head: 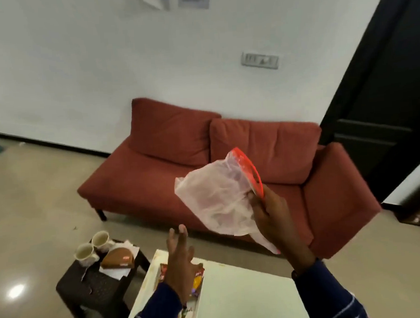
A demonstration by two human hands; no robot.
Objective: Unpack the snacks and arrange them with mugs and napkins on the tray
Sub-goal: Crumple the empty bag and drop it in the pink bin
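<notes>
My right hand [271, 211] is raised above the white table [244, 292] and grips a crumpled clear plastic bag [216, 197] by its red zip edge. The bag looks empty. My left hand [179, 261] hovers open, fingers spread, over snack packets [199, 276] lying along the table's left side. Two white mugs [91, 244] stand on a small dark side table [98, 283] to the left. A brown snack pack [119, 257] lies on white napkins [132, 246] beside the mugs.
A red sofa [179, 160] stands against the white wall behind the table. A dark door [384, 99] is at the right. Beige floor [35, 206] stretches out on the left.
</notes>
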